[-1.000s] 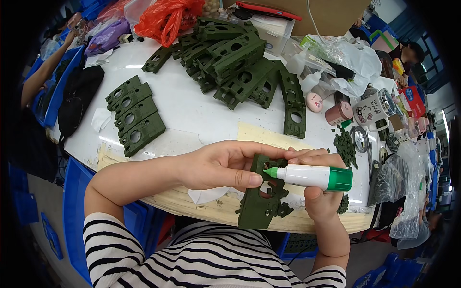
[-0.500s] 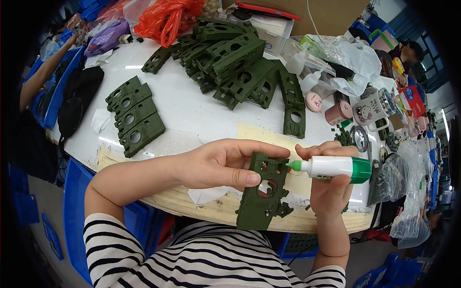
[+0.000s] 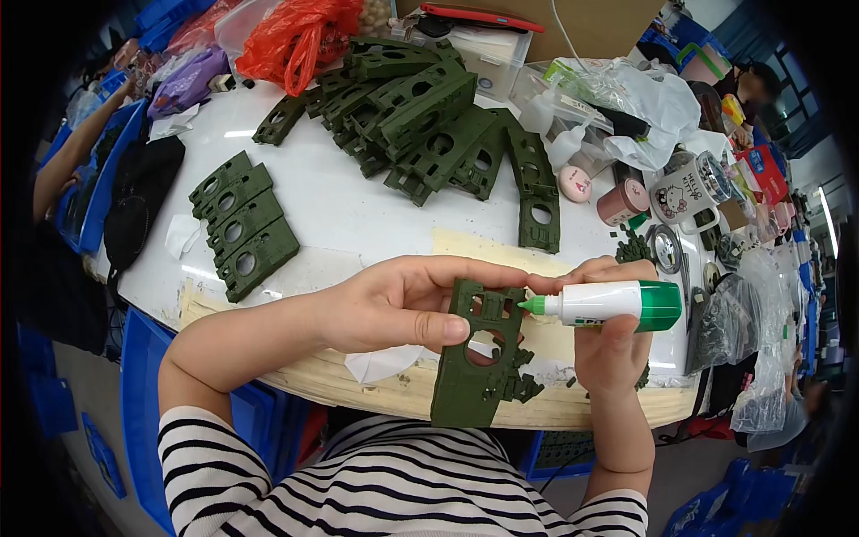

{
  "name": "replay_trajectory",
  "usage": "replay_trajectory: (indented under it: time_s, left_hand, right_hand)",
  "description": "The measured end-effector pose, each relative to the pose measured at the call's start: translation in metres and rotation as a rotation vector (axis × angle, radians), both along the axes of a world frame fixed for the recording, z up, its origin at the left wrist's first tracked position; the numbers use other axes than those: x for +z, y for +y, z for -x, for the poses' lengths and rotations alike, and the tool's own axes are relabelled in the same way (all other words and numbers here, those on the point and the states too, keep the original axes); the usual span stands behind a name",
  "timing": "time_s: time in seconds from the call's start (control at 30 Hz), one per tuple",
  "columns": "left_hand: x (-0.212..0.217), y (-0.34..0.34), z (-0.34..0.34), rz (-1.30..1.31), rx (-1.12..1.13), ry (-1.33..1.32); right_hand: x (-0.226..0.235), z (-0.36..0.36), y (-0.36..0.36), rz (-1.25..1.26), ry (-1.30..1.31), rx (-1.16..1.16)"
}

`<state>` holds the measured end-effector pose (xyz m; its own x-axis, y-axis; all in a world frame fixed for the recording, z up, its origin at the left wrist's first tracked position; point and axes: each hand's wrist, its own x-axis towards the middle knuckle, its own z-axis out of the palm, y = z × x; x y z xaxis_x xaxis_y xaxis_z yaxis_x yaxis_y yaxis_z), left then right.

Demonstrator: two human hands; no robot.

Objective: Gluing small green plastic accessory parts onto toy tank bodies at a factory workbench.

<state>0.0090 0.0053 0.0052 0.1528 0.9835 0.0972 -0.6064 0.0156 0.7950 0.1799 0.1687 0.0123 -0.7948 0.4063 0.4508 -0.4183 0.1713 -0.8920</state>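
Left hand [image 3: 403, 309] grasping dark-green hull plate [image 3: 465, 385]: large round hole, rectangular cutouts. Right hand [image 3: 613, 353] gripping white-green applicator bottle [image 3: 598, 304], tip at plate's right edge.

Left hand [image 3: 394, 304] partly hidden by green plate [image 3: 470, 380], striped shirt [image 3: 394, 483] cropped

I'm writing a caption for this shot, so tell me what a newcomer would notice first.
Probably the white bottle with green ends in the right hand, its tip close by the edge of the dark green part held in the left hand. Next would come the big heap of similar parts toward the far side of the white table, and the bright red-orange bag beyond it to the left.
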Motion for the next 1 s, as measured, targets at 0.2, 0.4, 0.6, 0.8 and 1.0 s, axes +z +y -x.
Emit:
replay_trajectory:
  time_s: [0.2, 0.4, 0.6, 0.8, 1.0]
  left_hand:
    - [0.0012, -0.0009, 0.0002, 0.028, -0.004, -0.013]
    - [0.0005, -0.0004, 0.0001, 0.000, 0.000, -0.008]
    - [-0.0003, 0.0001, 0.0005, -0.009, 0.000, 0.005]
    - [0.0000, -0.0001, 0.0005, -0.007, 0.002, 0.004]
    - [0.0007, 0.0000, 0.0005, -0.015, 0.009, 0.009]
  right_hand:
    - [0.0008, 0.0003, -0.0014, 0.038, -0.002, 0.012]
    - [-0.0010, -0.0010, 0.0007, 0.014, -0.011, -0.004]
    - [0.0012, -0.0004, -0.0016, 0.038, -0.019, 0.000]
    - [-0.0009, -0.0011, 0.0009, 0.008, -0.022, -0.008]
    - [0.0036, 0.0002, -0.0027, 0.065, -0.029, 0.007]
